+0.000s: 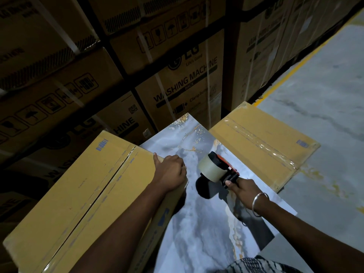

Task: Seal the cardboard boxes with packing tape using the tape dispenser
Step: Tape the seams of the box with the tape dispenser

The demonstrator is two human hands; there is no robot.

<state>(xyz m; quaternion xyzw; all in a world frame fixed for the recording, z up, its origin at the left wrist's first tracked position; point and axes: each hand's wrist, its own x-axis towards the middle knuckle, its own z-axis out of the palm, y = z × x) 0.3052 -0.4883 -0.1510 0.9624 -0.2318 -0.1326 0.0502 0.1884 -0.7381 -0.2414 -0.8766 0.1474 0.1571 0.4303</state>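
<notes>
A long flat cardboard box [78, 194] lies at the left on a marble-patterned table [199, 229]; its centre seam looks untaped. My left hand [170, 172] grips that box's near right corner, thumb on top and fingers curled over the edge. My right hand [243, 191] holds the handle of a red and black tape dispenser [218, 168] carrying a clear tape roll, just above the table between the boxes. A second flat box [262, 142] lies at the right with clear tape along its seam.
Tall stacks of washing machine cartons [177, 85] on dark racking stand close behind the table. Grey floor [325, 95] with a yellow line runs along the right. A metal bangle [259, 203] circles my right wrist.
</notes>
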